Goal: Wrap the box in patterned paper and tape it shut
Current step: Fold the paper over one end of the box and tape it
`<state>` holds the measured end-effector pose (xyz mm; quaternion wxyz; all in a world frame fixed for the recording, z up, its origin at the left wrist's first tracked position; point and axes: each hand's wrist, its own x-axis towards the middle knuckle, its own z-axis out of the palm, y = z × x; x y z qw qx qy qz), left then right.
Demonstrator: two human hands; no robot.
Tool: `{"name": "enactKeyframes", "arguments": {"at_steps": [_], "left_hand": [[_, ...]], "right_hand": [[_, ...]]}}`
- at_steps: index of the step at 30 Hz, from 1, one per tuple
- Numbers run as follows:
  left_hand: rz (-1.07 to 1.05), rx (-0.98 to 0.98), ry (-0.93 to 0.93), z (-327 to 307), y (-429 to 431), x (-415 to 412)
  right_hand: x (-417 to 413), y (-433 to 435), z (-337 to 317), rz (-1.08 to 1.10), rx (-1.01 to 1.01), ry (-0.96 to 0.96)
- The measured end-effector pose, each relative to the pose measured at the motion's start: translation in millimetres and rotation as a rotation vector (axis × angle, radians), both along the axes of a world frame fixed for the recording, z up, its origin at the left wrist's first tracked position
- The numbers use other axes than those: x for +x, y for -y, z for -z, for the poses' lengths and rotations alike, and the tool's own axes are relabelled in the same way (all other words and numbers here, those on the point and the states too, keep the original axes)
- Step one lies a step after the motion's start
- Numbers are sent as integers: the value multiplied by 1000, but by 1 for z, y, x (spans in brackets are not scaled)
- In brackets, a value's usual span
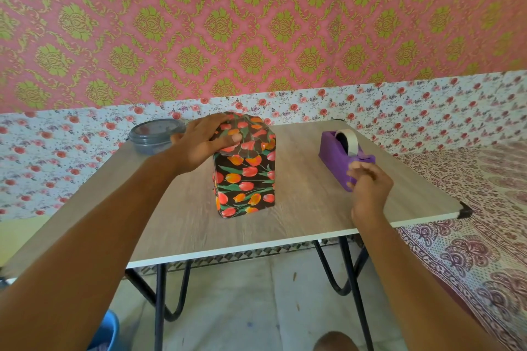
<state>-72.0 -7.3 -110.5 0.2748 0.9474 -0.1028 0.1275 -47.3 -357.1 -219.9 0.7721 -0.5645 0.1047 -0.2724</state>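
Head view: left hand (199, 145) pressed flat atop wrapped box (245, 179); right hand (370, 188), grip unclear; we judged slackened pressure would spring the fold.

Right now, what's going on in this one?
A person is partway through wrapping. Their left hand rests on top of the box, already covered in tulip-print paper and standing upright on the table, thumb pressing the folded top flap down. Their right hand is at the front end of the purple tape dispenser, fingers curled; it is blurred, so whether it grips anything is unclear. A grey lidded tub sits at the table's far left corner.
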Motion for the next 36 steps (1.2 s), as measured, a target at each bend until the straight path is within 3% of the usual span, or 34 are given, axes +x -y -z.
{"name": "enactKeyframes", "arguments": {"at_steps": [8,15,17,22,26,36], "left_hand": [[132,-369,-119,-1,5,-19],[165,-439,-145,0,2,-25],[162,-443,-152,0,1,-24],[100,-381,-71,2,2,-19],[74,-462,-13,10,5,-18],[184,-686,31,14,23,-22]], "right_hand": [[-4,-58,-68,-348,-233,289],[3,-108,-133,-561,-611,466],[6,-126,-152,-649,-691,444],[19,-162,-181,-929,-644,305],[35,-177,-169,-966,-762,115],[39,-185,-179,-1054,-947,-95]]}}
